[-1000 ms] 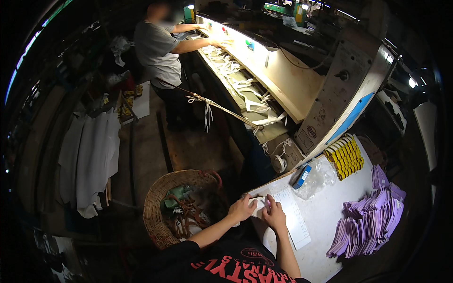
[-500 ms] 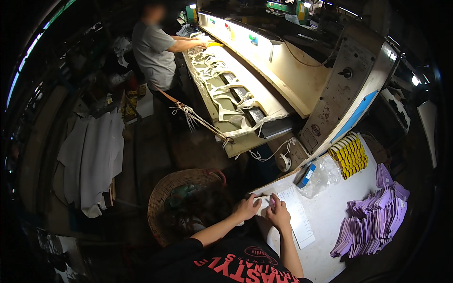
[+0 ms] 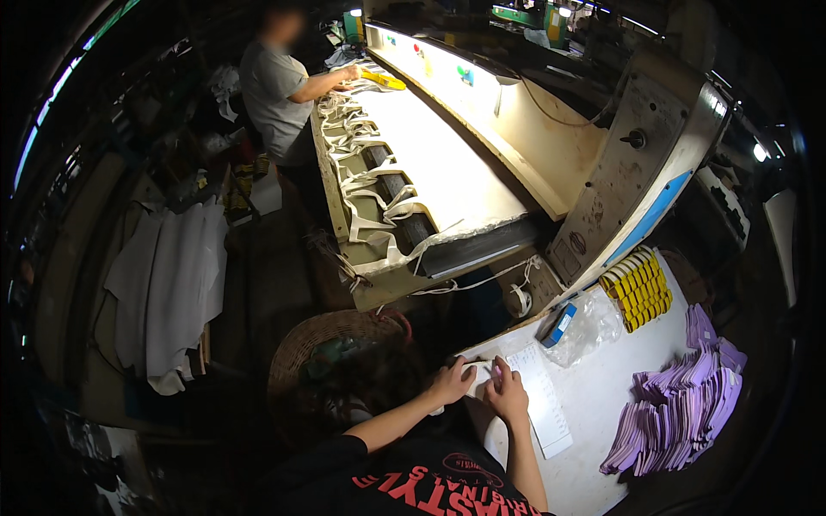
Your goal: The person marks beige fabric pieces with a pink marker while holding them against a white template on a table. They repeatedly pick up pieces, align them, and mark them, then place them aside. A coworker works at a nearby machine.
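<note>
At the table's left edge, a small white flat piece (image 3: 478,379) of unclear material lies between my two hands. My left hand (image 3: 451,383) grips its left side, thumb on top. The closed fingers of my right hand (image 3: 508,392) pinch its right side, and a small pinkish-purple bit shows at the fingertips, too small to name. Beside my right hand lies a white paper sheet (image 3: 540,400) with writing. Farther right, purple cut pieces (image 3: 675,400) stand in stacked rows on the white table (image 3: 589,413).
A blue box (image 3: 559,324) and clear plastic bag (image 3: 587,328) lie near yellow metal cutting dies (image 3: 637,289). A wicker basket (image 3: 288,353) stands at my left. Ahead, a person (image 3: 280,95) works at a lit machine bed (image 3: 447,163) with white cut-out scrap (image 3: 379,193). Grey sheets (image 3: 168,292) hang left.
The white scrap web on the machine has shifted left and toward me. The person there has drawn one arm back, and the yellow die shows more. My hands have barely moved.
</note>
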The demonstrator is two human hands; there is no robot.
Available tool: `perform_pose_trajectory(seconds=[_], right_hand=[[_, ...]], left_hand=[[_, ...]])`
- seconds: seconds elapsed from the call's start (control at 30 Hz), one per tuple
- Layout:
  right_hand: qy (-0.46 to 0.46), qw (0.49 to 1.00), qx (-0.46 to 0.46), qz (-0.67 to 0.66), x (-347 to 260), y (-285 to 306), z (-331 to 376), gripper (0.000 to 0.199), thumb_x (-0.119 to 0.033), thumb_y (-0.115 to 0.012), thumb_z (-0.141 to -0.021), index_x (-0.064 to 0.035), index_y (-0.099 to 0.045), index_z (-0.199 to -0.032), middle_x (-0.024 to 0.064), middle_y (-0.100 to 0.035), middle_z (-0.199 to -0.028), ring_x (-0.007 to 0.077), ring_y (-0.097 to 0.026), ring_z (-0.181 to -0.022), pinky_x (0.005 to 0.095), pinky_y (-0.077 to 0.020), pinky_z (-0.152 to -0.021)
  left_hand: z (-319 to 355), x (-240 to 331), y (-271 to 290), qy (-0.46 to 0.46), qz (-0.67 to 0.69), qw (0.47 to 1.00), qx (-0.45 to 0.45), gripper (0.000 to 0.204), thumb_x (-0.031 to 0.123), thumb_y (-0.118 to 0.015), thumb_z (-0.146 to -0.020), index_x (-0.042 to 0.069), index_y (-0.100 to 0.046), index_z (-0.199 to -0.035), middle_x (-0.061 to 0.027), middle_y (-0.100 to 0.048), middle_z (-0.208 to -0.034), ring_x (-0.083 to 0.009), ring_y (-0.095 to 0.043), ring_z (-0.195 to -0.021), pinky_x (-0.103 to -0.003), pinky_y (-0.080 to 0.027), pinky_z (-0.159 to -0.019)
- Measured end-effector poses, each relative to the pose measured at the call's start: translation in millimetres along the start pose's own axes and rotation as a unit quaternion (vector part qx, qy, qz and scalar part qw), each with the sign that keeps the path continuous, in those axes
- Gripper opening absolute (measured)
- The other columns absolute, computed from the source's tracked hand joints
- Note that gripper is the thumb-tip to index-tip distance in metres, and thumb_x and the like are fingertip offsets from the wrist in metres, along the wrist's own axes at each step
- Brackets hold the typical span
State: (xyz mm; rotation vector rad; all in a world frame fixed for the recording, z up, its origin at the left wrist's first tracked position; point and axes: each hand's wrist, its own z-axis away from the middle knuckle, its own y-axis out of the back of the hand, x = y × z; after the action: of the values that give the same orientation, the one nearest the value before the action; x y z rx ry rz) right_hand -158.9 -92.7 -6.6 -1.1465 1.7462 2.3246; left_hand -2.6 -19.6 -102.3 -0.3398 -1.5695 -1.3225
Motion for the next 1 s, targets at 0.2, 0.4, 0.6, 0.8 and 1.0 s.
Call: perform_pose_trajectory(seconds=[0.2, 0.4, 0.6, 0.8, 1.0], right_hand=[[-0.005, 1.000, -0.007, 0.000, 4, 1, -3, 0.062, -0.032, -0.067, -0.091, -0.0278, -0.052, -0.152, 0.0192, -0.066, -0.112, 0.0389, -0.070, -0.096, 0.0480, -0.0580, -0.084], [-0.011, 1.000, -0.015, 0.001, 4, 2, -5, 0.063, -0.032, -0.067, -0.092, -0.0281, -0.051, -0.153, 0.0193, -0.066, -0.112, 0.0389, -0.070, -0.096, 0.0477, -0.0579, -0.085], [-0.014, 0.999, -0.042, -0.013, 8, 5, -10, 0.065, -0.031, -0.069, -0.092, -0.0278, -0.050, -0.154, 0.0210, -0.066, -0.116, 0.0384, -0.070, -0.100, 0.0464, -0.0570, -0.090], [-0.013, 0.998, -0.050, -0.024, 9, 3, -10, 0.063, -0.032, -0.068, -0.092, -0.0291, -0.050, -0.153, 0.0210, -0.064, -0.119, 0.0426, -0.069, -0.104, 0.0503, -0.0576, -0.090], [-0.006, 0.999, -0.044, -0.024, 10, 3, -11, 0.063, -0.031, -0.068, -0.092, -0.0281, -0.050, -0.153, 0.0210, -0.064, -0.119, 0.0423, -0.069, -0.106, 0.0496, -0.0572, -0.090]], left_hand=[[-3, 1, -1, 0.022, -0.011, 0.999, -0.021, 0.044, 0.051, -0.056, -0.102, 0.014, -0.058, -0.127, -0.0328, -0.071, -0.103, -0.0570, -0.066, -0.096, -0.062, -0.053, -0.087], [-6, -3, -5, 0.020, -0.010, 1.000, -0.017, 0.044, 0.051, -0.055, -0.103, 0.014, -0.058, -0.127, -0.0325, -0.071, -0.103, -0.0562, -0.065, -0.099, -0.061, -0.053, -0.088], [-4, 1, -1, 0.013, -0.010, 1.000, -0.016, 0.045, 0.051, -0.054, -0.103, 0.014, -0.057, -0.128, -0.0315, -0.072, -0.105, -0.0561, -0.066, -0.099, -0.061, -0.053, -0.089], [-3, 4, 3, 0.020, -0.001, 0.999, -0.026, 0.046, 0.050, -0.055, -0.103, 0.013, -0.057, -0.129, -0.0308, -0.072, -0.105, -0.0560, -0.066, -0.099, -0.061, -0.052, -0.089], [-3, 0, -2, 0.001, 0.006, 1.000, -0.001, 0.046, 0.051, -0.055, -0.103, 0.013, -0.057, -0.129, -0.0306, -0.072, -0.107, -0.0560, -0.066, -0.098, -0.061, -0.053, -0.088]])
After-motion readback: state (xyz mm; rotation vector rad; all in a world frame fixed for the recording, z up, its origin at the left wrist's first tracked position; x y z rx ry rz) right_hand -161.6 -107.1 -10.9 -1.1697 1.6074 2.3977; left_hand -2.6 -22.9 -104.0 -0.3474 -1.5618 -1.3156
